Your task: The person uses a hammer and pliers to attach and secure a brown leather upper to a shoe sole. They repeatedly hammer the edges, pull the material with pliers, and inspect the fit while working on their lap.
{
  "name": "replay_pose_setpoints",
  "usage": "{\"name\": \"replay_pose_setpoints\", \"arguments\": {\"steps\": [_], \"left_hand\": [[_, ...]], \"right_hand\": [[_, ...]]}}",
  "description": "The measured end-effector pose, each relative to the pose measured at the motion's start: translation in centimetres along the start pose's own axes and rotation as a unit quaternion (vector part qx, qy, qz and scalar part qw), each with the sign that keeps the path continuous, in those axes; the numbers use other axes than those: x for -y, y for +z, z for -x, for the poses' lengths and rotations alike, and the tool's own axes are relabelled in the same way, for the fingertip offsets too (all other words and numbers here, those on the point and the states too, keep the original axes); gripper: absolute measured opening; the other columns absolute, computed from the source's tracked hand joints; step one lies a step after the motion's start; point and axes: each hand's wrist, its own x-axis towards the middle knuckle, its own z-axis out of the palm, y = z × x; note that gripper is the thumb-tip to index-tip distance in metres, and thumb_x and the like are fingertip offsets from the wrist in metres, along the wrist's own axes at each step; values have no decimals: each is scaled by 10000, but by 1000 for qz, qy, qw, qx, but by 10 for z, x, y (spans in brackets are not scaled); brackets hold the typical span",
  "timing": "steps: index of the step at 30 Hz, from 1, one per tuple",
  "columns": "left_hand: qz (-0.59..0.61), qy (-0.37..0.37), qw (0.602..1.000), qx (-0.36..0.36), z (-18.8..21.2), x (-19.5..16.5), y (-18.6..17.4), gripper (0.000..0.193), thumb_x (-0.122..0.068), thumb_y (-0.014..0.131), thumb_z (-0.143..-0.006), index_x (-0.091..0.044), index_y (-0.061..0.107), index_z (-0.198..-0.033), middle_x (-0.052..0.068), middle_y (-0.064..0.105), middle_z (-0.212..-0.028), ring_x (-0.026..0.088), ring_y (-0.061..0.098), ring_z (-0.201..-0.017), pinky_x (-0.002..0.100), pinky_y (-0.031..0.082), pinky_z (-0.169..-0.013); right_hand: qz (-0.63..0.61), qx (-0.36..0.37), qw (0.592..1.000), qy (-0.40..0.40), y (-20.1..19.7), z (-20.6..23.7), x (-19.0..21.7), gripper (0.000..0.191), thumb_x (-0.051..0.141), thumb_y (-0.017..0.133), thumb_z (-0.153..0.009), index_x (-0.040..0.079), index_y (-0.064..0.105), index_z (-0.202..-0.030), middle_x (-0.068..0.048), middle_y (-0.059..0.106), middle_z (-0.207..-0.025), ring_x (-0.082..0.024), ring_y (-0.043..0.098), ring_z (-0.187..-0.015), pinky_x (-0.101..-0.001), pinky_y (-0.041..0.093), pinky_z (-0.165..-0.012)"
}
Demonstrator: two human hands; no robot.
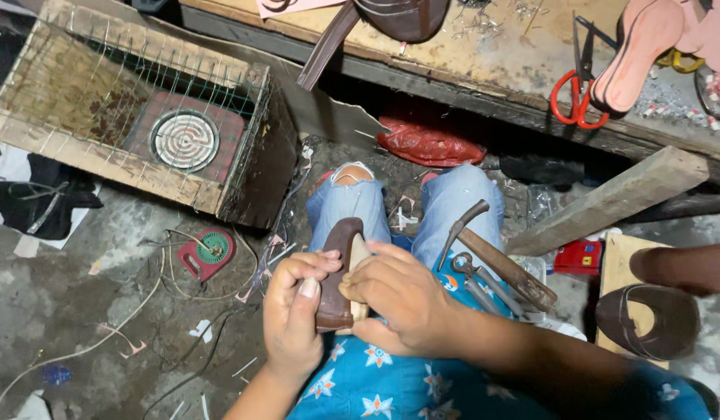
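Note:
Both my hands hold a brown shoe upper stretched over a pale sole (pixel 342 260) above my lap. My left hand (pixel 295 311) grips its left side, thumb pressed flat on the brown leather. My right hand (pixel 399 299) wraps the right side, fingers curled over the pale sole edge. A hammer with a wooden handle (pixel 496 260) and metal pliers (pixel 477 284) rest on my right thigh, just right of my right hand.
A wooden box with wire mesh over a round coil heater (pixel 184 140) stands at the left. Red-handled scissors (pixel 578 97) and a pink sole (pixel 636 47) lie on the workbench. A brown shoe (pixel 648 319) and a wooden plank (pixel 609 202) are at the right.

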Motion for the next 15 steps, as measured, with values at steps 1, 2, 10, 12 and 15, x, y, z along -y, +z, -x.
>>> {"name": "replay_pose_setpoints", "arguments": {"steps": [1, 2, 10, 12, 15], "left_hand": [[41, -33, 999, -2, 5, 2, -1, 181, -182, 520, -1018, -9, 525, -1073, 190, 638, -1159, 290, 590, -1238, 439, 417, -1152], [81, -67, 994, -6, 9, 1, -6, 192, -166, 542, -993, -5, 521, -1095, 193, 630, -1180, 290, 572, -1263, 442, 396, -1155], [312, -524, 792, -20, -17, 5, -28, 559, -419, 578, -962, 26, 581, -1300, 197, 718, -1108, 304, 709, -950, 483, 554, -887], [334, -522, 785, 10, -30, 3, -20, 525, -378, 582, -958, 13, 574, -1309, 187, 712, -1130, 301, 733, -965, 486, 592, -887], [370, -383, 846, 12, -53, 6, -8, 499, -299, 588, -972, -9, 543, -1374, 164, 681, -1273, 295, 688, -1114, 480, 549, -995]], "right_hand": [[-14, 13, 1000, 0, -1, 1, 2, 404, 157, 805, -784, 2, 645, -1121, -124, 679, -1119, -314, 680, -1095, -477, 509, -1048], [-29, 26, 999, 0, -1, 2, 3, 391, 148, 798, -808, -1, 644, -1135, -125, 683, -1147, -319, 681, -1122, -436, 532, -1022], [-35, 90, 995, -28, -2, 9, -4, 393, 173, 797, -854, 75, 679, -1216, -88, 672, -1204, -292, 643, -1214, -485, 453, -1108], [-17, 55, 998, -11, -5, 8, -8, 426, 218, 806, -855, 90, 671, -1238, -101, 643, -1284, -321, 593, -1283, -497, 422, -1146], [-37, -7, 998, 47, -10, 10, -24, 593, 294, 812, -853, 76, 584, -1355, -182, 489, -1504, -425, 417, -1436, -501, 325, -1209]]}}
